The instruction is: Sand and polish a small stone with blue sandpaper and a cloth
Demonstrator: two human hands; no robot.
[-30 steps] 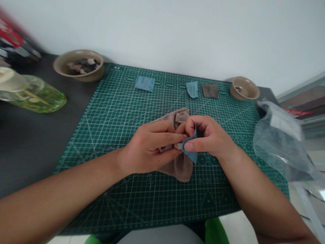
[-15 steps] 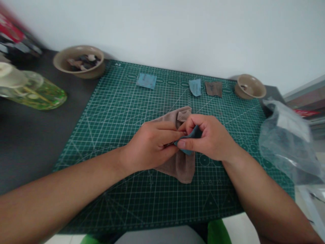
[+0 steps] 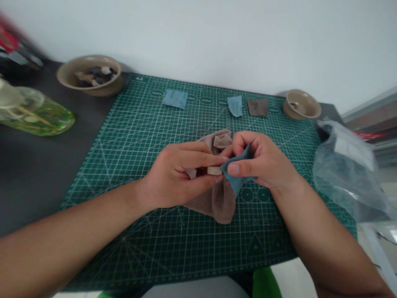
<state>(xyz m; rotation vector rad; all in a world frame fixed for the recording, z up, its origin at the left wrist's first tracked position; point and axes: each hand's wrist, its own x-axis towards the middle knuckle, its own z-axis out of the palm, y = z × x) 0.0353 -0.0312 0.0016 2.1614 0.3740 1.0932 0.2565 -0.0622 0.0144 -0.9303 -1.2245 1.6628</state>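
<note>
My left hand pinches a small pale block between thumb and fingers, with its right end showing. My right hand grips a bent piece of blue sandpaper, thumb in front and fingers behind, against the block's right end. Beneath both hands a brown cloth lies crumpled on the green cutting mat. The fingers hide much of the block, and whatever pale bit shows inside my left palm cannot be made out.
Blue squares, one flat and one curled, lie at the mat's back beside a brown square. A bowl of small pieces stands back left, a smaller bowl back right. A clear bottle and a plastic bag flank the mat.
My right hand has shifted slightly up and right with the sandpaper, which now hangs more opened out. More of the pale block shows between my left fingers.
</note>
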